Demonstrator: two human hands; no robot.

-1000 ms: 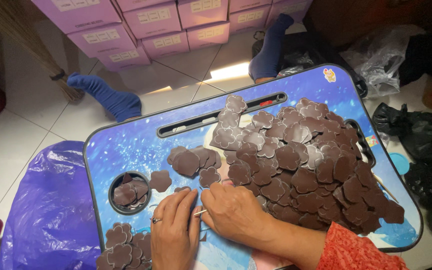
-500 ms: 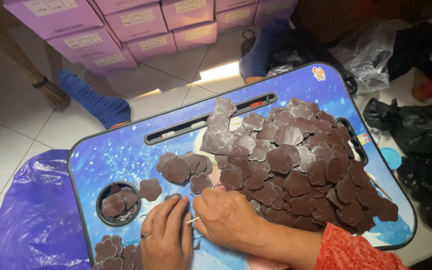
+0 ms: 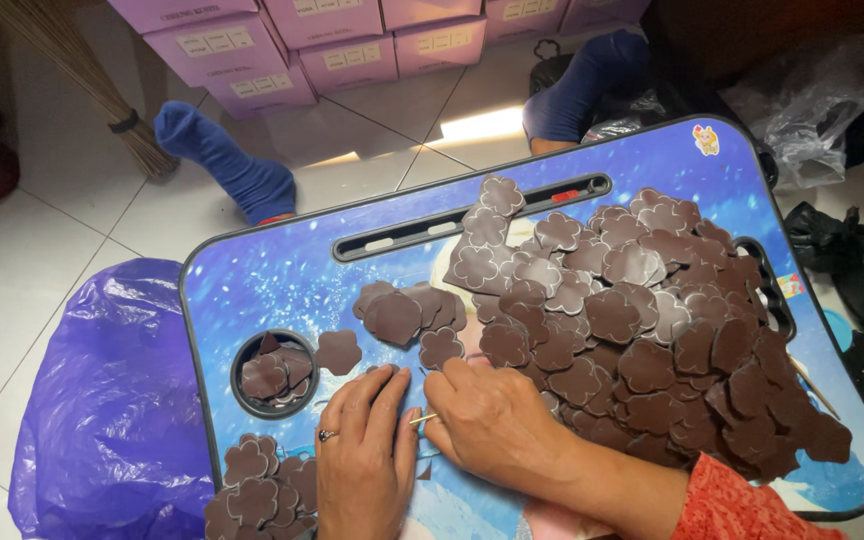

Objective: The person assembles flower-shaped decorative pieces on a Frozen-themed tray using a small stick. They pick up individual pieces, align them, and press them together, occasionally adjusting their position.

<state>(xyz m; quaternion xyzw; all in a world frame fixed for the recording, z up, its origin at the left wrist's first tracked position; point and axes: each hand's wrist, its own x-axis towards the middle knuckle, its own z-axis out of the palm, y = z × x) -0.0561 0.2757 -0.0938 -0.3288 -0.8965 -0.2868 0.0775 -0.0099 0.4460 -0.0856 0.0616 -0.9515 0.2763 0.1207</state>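
My left hand, a ring on one finger, lies flat on a blue lap tray, fingers pressing down near the tray's middle front. My right hand sits beside it, fingers closed on a thin pale stick whose tip points toward the left hand. A large heap of brown flower-shaped cutouts covers the tray's right half, touching the right hand. Several more cutouts fill the round cup hole, and a small stack lies at the front left corner.
A purple plastic bag lies on the white tiled floor left of the tray. Two feet in blue socks rest beyond the tray. Pink cartons are stacked at the back, a broom at far left, dark bags on the right.
The view has shifted slightly. Both hands stay together at the tray's front, working with small movements over the same spot with the stick.
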